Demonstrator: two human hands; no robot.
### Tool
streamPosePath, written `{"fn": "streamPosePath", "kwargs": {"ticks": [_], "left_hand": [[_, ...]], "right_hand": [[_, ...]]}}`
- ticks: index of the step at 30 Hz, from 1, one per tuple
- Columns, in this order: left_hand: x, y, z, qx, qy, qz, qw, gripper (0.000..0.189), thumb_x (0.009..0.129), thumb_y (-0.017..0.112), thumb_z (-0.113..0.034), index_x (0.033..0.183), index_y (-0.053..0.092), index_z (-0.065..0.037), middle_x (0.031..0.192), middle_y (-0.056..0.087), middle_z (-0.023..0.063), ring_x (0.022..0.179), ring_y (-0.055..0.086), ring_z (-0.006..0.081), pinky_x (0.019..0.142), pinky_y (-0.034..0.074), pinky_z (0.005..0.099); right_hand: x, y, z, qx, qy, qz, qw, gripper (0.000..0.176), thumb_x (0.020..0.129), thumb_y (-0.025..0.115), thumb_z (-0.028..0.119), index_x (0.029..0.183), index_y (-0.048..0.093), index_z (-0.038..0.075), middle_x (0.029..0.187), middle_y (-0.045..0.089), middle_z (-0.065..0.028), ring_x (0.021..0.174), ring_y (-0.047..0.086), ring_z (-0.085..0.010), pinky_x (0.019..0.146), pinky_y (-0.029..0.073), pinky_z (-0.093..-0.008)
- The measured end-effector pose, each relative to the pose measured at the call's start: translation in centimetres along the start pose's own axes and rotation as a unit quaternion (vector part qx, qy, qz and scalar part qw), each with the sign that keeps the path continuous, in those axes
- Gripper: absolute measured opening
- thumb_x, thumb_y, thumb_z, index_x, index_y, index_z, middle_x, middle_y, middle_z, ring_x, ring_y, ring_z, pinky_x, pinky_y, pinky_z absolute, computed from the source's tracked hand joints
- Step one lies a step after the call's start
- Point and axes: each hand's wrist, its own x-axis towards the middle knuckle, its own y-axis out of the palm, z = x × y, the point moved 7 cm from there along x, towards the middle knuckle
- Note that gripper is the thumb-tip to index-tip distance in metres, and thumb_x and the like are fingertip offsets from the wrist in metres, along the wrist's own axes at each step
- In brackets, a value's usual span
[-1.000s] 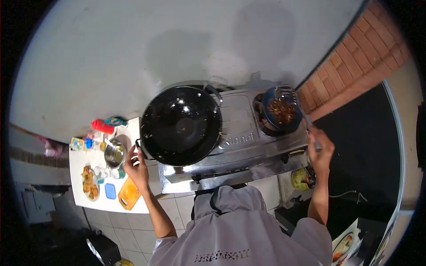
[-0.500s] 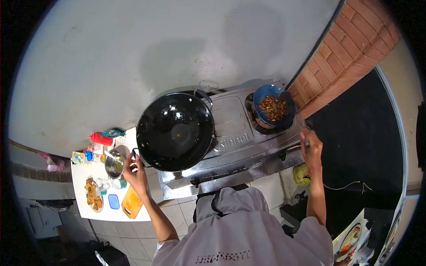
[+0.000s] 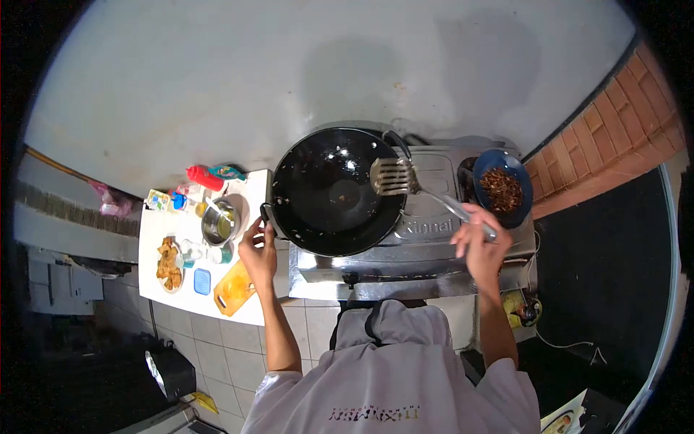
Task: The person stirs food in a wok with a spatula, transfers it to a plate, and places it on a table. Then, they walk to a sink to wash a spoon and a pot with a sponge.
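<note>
A large black wok [image 3: 318, 217] sits on the left of the stove, its inside shiny with a few small bits stuck to it. My left hand [image 3: 259, 253] is at its near-left loop handle, fingertips closed on it. In my right hand [image 3: 483, 246] is a slotted metal spatula [image 3: 442, 200], gripped by its handle. The spatula's slotted head hangs over the wok's right rim. Right of it, a blue plate [image 3: 524, 176] holds a heap of small brown fried pieces [image 3: 501, 190] above the right burner.
The silver stove [image 3: 426, 249] stands against a grey wall. On the left, a white table [image 3: 246, 311] bears a metal pot [image 3: 219, 223], a red bottle [image 3: 204, 177], an orange cutting board [image 3: 235, 288], a blue lid [image 3: 202, 281] and a plate of fried food [image 3: 169, 266]. A brick pillar [image 3: 607, 130] rises at right.
My right hand has moved left from the stove's right end, bringing the spatula over the wok's right edge. My left hand stays at the wok handle. The whole view has shifted.
</note>
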Motion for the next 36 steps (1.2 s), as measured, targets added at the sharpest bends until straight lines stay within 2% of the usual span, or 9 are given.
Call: {"fn": "streamPosePath", "kwargs": {"ticks": [4,8,14,21,23,29,32,33,36], "left_hand": [[-0.4,-0.2,-0.2,0.003,-0.037,-0.007,0.999,0.031,0.081,0.065,-0.015,0.107,0.062,0.002,0.070,0.061,0.0084,0.059,0.056,0.0114,0.057,0.046,0.0256],[-0.1,-0.2,1.3,-0.028,-0.024,-0.017,0.999,0.029,0.081,0.066,-0.017,0.102,0.064,0.003,0.072,0.064,0.0099,0.059,0.058,0.0122,0.058,0.046,0.0261],[0.4,-0.5,0.9,-0.026,-0.060,-0.008,0.998,0.030,0.081,0.066,-0.020,0.097,0.064,0.005,0.073,0.064,0.0105,0.065,0.061,0.0141,0.059,0.047,0.0258],[0.7,-0.2,0.8,-0.051,-0.071,-0.015,0.996,0.032,0.081,0.067,-0.023,0.091,0.065,0.007,0.076,0.066,0.0133,0.068,0.062,0.0160,0.064,0.048,0.0263],[0.6,-0.4,1.0,-0.045,-0.073,-0.036,0.996,0.032,0.080,0.068,-0.024,0.086,0.065,0.008,0.074,0.065,0.0136,0.066,0.061,0.0155,0.064,0.048,0.0265],[0.4,-1.6,2.4,0.015,-0.020,-0.097,0.995,0.029,0.081,0.068,-0.023,0.077,0.065,0.005,0.069,0.063,0.0115,0.064,0.060,0.0139,0.059,0.046,0.0260],[-0.1,-3.3,0.8,0.005,0.008,-0.118,0.993,0.028,0.080,0.068,-0.023,0.072,0.065,0.003,0.069,0.062,0.0085,0.063,0.058,0.0126,0.055,0.044,0.0247],[-0.4,-4.1,0.2,0.005,0.002,-0.102,0.995,0.028,0.082,0.066,-0.022,0.070,0.063,0.004,0.073,0.061,0.0074,0.062,0.055,0.0112,0.052,0.042,0.0231],[-1.3,-7.6,-2.0,-0.037,-0.009,-0.074,0.996,0.029,0.085,0.063,-0.020,0.070,0.062,0.005,0.078,0.059,0.0073,0.063,0.054,0.0099,0.051,0.041,0.0224]], "right_hand": [[1.2,4.9,-2.0,-0.019,-0.039,0.147,0.988,0.022,0.088,0.052,0.001,0.109,0.059,-0.002,0.066,0.055,-0.0047,0.053,0.052,-0.0084,0.048,0.042,-0.0217],[1.5,5.5,-3.0,-0.064,-0.074,0.230,0.968,0.025,0.086,0.051,-0.003,0.111,0.057,-0.004,0.070,0.057,-0.0070,0.057,0.054,-0.0097,0.055,0.045,-0.0219],[1.9,2.1,-6.3,-0.156,-0.043,0.231,0.959,0.029,0.083,0.055,-0.005,0.112,0.058,-0.003,0.083,0.060,-0.0083,0.067,0.056,-0.0103,0.063,0.046,-0.0218],[2.4,1.8,-8.5,-0.136,-0.034,0.213,0.967,0.026,0.082,0.057,-0.005,0.108,0.059,-0.003,0.086,0.057,-0.0068,0.075,0.055,-0.0098,0.066,0.044,-0.0204],[3.0,2.1,-8.5,-0.162,-0.035,0.194,0.967,0.026,0.078,0.061,-0.002,0.104,0.061,-0.001,0.085,0.058,-0.0116,0.078,0.058,-0.0201,0.073,0.044,-0.0282],[4.0,3.7,-5.3,-0.280,-0.080,0.222,0.930,0.030,0.078,0.062,0.004,0.107,0.059,0.001,0.099,0.056,-0.0180,0.091,0.056,-0.0328,0.081,0.044,-0.0354],[3.9,3.1,-3.0,-0.360,-0.139,0.173,0.906,0.031,0.079,0.061,0.005,0.109,0.057,0.001,0.106,0.053,-0.0185,0.098,0.053,-0.0325,0.085,0.042,-0.0349],[3.8,3.1,-1.7,-0.345,-0.112,0.170,0.916,0.030,0.080,0.060,0.005,0.109,0.057,0.000,0.110,0.050,-0.0179,0.101,0.051,-0.0327,0.087,0.041,-0.0351],[3.6,3.7,2.1,-0.291,-0.160,0.191,0.924,0.028,0.080,0.059,0.003,0.108,0.058,0.000,0.103,0.055,-0.0151,0.095,0.055,-0.0287,0.084,0.042,-0.0326]]}}
